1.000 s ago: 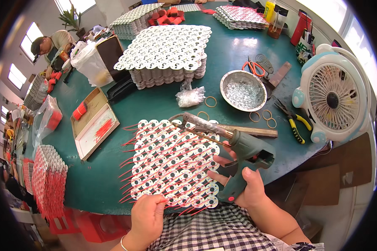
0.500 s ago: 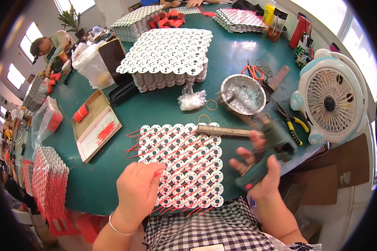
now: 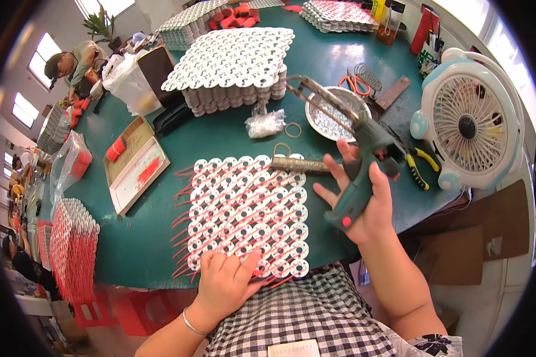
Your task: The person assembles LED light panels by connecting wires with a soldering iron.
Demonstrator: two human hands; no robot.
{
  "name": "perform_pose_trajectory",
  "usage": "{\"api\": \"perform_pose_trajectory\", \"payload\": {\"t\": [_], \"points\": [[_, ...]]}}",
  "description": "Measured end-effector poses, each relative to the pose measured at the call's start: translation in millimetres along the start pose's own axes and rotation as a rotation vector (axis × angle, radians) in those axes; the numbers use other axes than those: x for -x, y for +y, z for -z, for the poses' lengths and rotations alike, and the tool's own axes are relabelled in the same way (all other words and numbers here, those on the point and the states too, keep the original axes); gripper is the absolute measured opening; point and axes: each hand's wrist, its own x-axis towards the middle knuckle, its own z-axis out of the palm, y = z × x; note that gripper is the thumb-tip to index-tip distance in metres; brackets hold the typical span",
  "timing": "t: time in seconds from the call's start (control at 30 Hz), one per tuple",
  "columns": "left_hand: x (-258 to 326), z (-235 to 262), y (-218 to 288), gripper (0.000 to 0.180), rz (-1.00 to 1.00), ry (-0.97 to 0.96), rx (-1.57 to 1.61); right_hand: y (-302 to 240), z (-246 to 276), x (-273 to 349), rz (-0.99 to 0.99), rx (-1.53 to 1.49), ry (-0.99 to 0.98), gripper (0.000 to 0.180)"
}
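In my right hand (image 3: pixel 369 217), palm up, lies a dark green soldering gun (image 3: pixel 352 205). My thumb is on one side of its grip and the loosely spread fingers are on the other; its long tip points to the far left, above the metal bowl (image 3: pixel 315 126). My left hand (image 3: pixel 223 285) is at the near edge of a panel of round white circuit boards (image 3: pixel 301 232). Its fingers bend over the edge, with the thumb just below. Red wires (image 3: pixel 181 223) run slantwise across the panel and stick out at its left side.
A bar (image 3: pixel 301 166) lies across the panel's far right corner. Beyond are a stack of white panels (image 3: pixel 232 59) and a plastic bag (image 3: pixel 265 125). Pliers (image 3: pixel 421 169) and a fan (image 3: pixel 467 125) stand to the right. An open cardboard box (image 3: pixel 116 193) lies left.
My left hand has moved down from mid-panel to its near edge, uncovering red wires at the left. The soldering gun has turned, its tip now pointing far left. The view has shifted slightly.
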Motion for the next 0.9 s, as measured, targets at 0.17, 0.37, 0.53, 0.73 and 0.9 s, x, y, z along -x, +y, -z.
{"api": "perform_pose_trajectory", "payload": {"t": [0.17, 0.37, 0.53, 0.73, 0.9], "points": [[2, 2, 2, 0.057, 0.037, -0.011, 0.008, 4, -10, -15, 0.156, -0.036, 0.068, 0.047], [14, 1, 2, 0.052, 0.037, -0.012, -0.001, 1, -5, -30, 0.343, 0.066, 0.109, 0.04], [26, -2, -2, 0.036, 0.025, 0.076, -0.005, -11, -11, -33, 0.33, 0.047, 0.086, 0.034], [35, 23, -8, 0.027, -0.003, 0.152, -0.008, 0, 5, -10, 0.274, -0.004, 0.024, 0.041], [18, 83, -33, 0.017, -0.173, 0.453, -0.165, 3, 24, -6, 0.281, -0.065, 0.093, 0.035]]}}
